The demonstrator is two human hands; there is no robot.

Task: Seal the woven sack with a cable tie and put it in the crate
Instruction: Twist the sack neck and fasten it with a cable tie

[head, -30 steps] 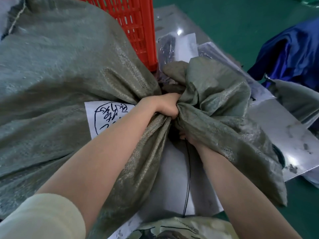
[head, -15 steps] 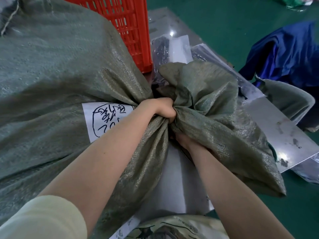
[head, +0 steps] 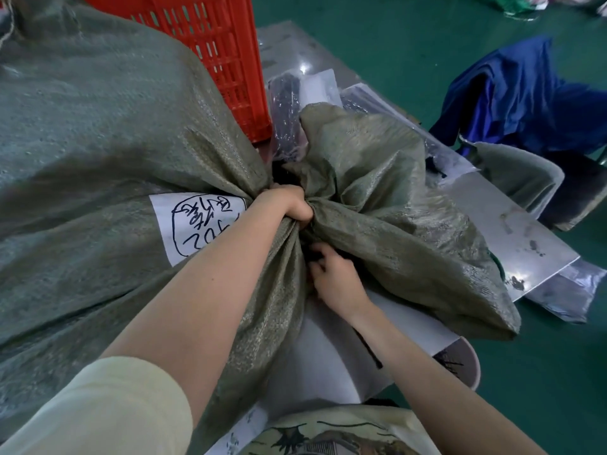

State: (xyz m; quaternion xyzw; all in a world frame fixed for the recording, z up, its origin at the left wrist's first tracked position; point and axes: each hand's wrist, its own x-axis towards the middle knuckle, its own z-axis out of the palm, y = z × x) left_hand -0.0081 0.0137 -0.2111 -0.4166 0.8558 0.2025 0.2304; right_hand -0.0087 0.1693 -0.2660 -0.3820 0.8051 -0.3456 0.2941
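Observation:
A large grey-green woven sack (head: 98, 152) fills the left of the view, with a white handwritten label (head: 197, 224) on it. My left hand (head: 289, 205) is clenched around the sack's bunched neck. The loose top of the sack (head: 377, 205) flares out to the right. My right hand (head: 335, 277) sits just below the neck, fingers curled on a black cable tie (head: 369, 349) whose tail runs down along my right wrist. The red plastic crate (head: 213, 50) stands behind the sack at top centre.
Clear plastic bags of dark goods (head: 289, 103) lie on a shiny metal sheet (head: 512, 231) behind and right of the sack. A blue cloth (head: 525, 93) and another grey sack (head: 519, 172) lie on the green floor (head: 394, 44) at the right.
My right hand has come out from under the flared sack top and now shows below the neck. The cable tie's tail, hidden half a second ago, lies along my wrist. Left grip is unchanged.

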